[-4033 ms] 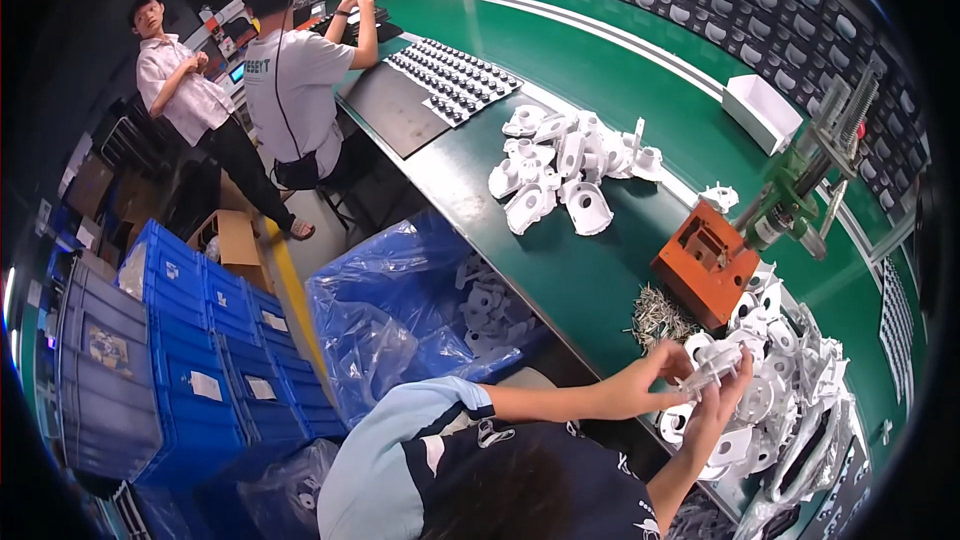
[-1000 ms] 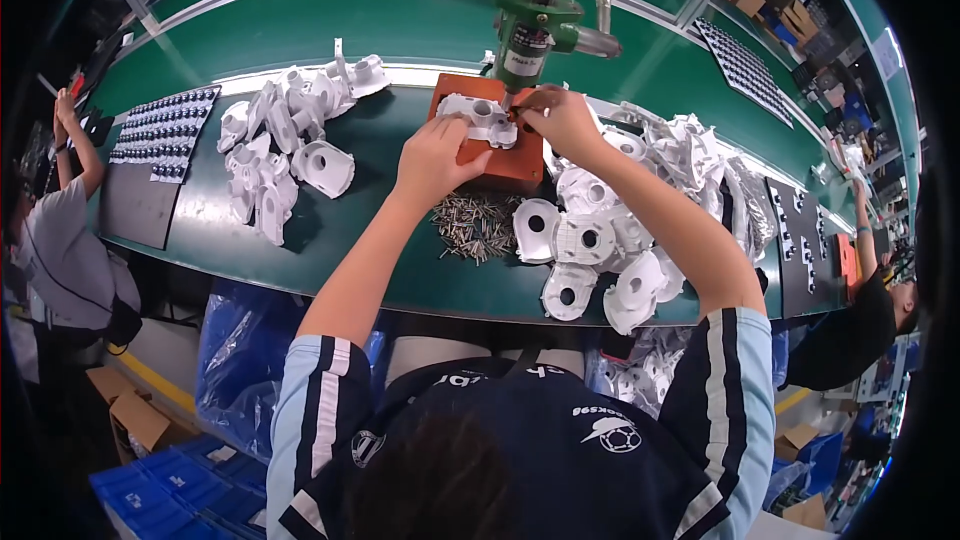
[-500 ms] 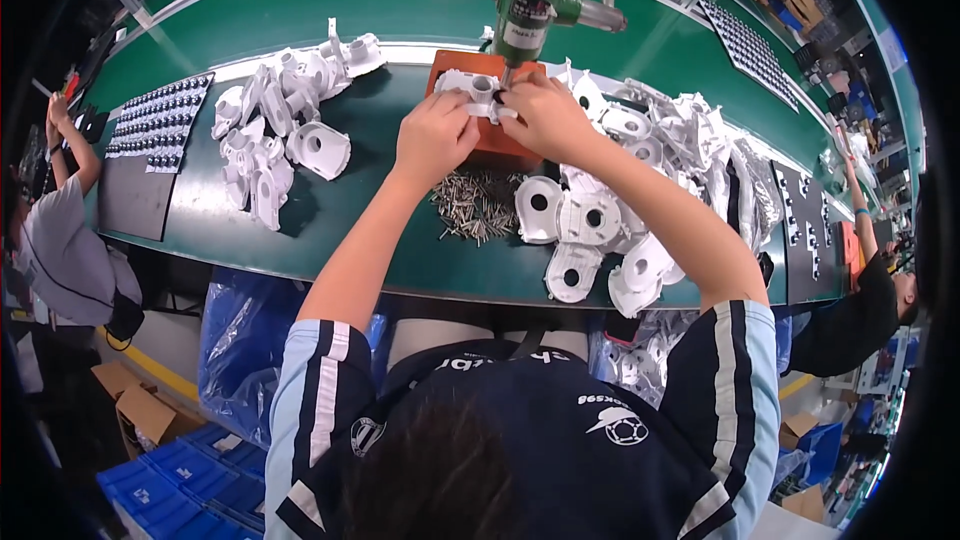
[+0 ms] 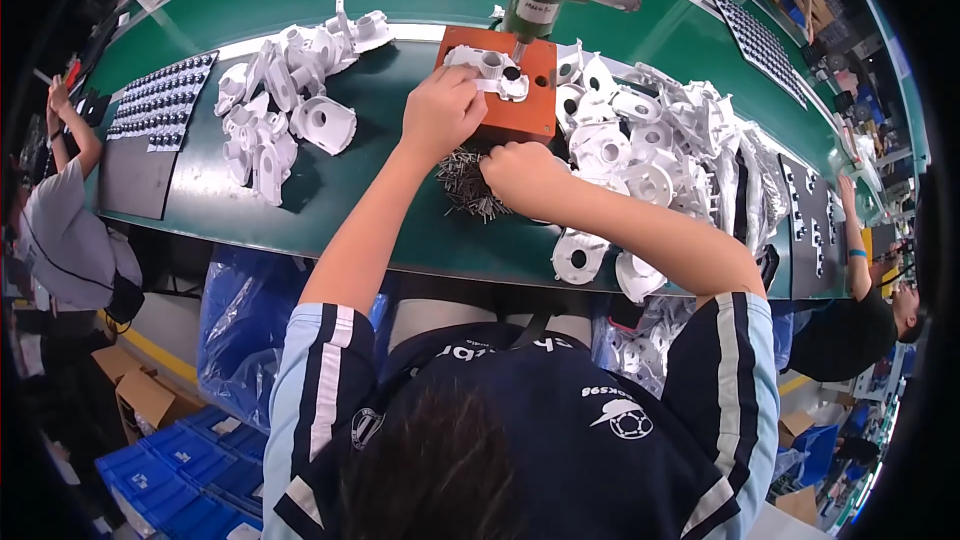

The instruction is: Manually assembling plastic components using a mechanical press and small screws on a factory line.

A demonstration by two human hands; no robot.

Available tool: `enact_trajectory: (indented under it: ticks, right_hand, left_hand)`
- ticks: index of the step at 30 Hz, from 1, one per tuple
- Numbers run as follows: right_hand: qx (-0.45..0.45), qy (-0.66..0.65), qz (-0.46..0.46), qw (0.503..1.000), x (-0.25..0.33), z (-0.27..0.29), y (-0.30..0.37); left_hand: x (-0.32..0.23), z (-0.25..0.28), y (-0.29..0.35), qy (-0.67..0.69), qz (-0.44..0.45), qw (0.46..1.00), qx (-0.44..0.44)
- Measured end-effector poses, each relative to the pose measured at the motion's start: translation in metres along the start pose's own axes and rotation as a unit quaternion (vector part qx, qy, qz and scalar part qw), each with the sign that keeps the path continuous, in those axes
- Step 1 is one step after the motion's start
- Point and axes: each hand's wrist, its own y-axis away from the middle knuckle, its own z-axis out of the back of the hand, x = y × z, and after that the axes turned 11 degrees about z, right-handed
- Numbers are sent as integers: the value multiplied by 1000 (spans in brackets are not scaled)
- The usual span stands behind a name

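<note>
My left hand (image 4: 443,118) steadies a white plastic housing (image 4: 507,86) on the orange fixture block (image 4: 541,112); my right hand (image 4: 525,178) is down at the metal pins (image 4: 463,190).
My left fingers are closed on the housing's near left side. My right fingers fold together, hiding part of the pin heap; their tips are out of sight, so I can't tell whether they pinch anything. The green press (image 4: 543,2) stands over the block's far edge, crowding the space above the housing. A pile of white housings (image 4: 655,135) sits beside the block, partly behind my right forearm, next to crumpled clear plastic (image 4: 768,185). Another white heap (image 4: 290,90) lies off left.
</note>
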Motion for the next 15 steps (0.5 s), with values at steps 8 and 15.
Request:
enact_trajectory:
  ticks: [8, 15]
  right_hand:
    - [140, -19, -55, 988, -5, -8, -14]
    - [25, 3, -52, 998, -8, -15, -9]
  left_hand:
    - [-1, 1, 1, 8, 10, 1000, 7]
    - [-1, 0, 0, 9, 16, 1000, 7]
